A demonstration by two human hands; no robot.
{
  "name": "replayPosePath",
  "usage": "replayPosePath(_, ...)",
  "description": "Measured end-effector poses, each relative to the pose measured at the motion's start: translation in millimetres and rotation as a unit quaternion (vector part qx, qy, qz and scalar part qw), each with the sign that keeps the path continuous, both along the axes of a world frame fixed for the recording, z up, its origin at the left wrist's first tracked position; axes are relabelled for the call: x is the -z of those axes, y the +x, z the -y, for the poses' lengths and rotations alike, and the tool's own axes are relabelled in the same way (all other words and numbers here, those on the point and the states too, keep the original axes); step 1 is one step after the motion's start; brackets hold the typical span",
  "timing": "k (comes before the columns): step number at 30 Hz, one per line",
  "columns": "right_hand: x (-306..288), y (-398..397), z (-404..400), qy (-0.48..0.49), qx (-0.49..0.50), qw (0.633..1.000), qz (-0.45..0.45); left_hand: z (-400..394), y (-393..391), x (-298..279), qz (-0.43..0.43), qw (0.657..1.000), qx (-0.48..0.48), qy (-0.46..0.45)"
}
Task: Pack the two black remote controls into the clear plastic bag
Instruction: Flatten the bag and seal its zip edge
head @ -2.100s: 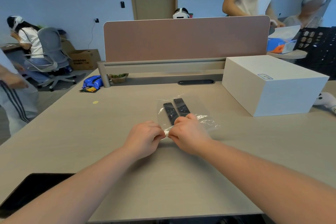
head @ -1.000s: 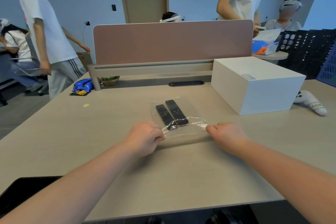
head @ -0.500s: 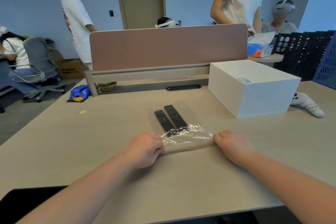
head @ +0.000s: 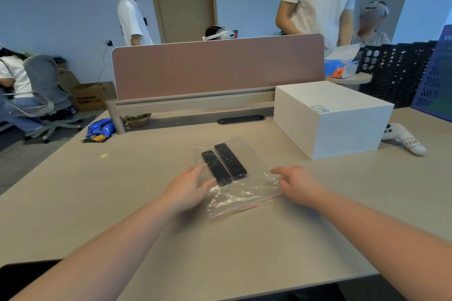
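Note:
Two black remote controls lie side by side inside the clear plastic bag (head: 244, 193), flat on the beige table (head: 122, 190). The left remote (head: 216, 167) and the right remote (head: 230, 161) sit in the bag's far half. The bag's red-striped zip edge faces me. My left hand (head: 188, 188) rests open at the bag's left side, fingers spread beside the left remote. My right hand (head: 297, 184) hovers open at the bag's right edge, fingers loose, holding nothing.
A white box (head: 332, 117) stands at the right, with a white controller (head: 403, 138) behind it. A pink divider (head: 217, 66) closes the table's far side. A blue snack packet (head: 100, 128) lies far left. A dark tablet (head: 24, 273) sits at the near left corner. Several people stand beyond.
Both hands let go of the bag's zip edge and opened. My left hand slid forward alongside the remotes; my right hand lifted off the right corner.

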State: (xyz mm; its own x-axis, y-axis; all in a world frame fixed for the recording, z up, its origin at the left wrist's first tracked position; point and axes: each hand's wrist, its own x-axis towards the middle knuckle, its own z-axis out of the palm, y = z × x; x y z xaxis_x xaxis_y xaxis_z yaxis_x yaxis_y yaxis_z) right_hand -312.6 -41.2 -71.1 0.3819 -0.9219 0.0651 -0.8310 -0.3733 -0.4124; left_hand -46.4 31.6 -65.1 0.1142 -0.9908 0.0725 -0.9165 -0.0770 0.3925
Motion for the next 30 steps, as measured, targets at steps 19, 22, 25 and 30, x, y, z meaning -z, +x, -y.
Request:
replayPosePath(19, 18, 9, 63, -0.008, -0.082, 0.982, -0.169, 113, -51, 12, 0.031, 0.996, 0.042, 0.068)
replayPosePath(22, 20, 3, 86, -0.016, -0.05, 0.981, -0.187, 138, -63, 11, 0.023, 0.997, 0.052, 0.054)
replayPosePath(25, 20, -2, 107, -0.036, -0.025, 0.975, -0.217, 162, -71, 11, 0.023, 0.997, 0.059, 0.05)
replayPosePath(30, 23, -7, 132, -0.042, 0.019, 0.979, -0.199, 197, -82, 13, 0.023, 0.997, 0.063, 0.037)
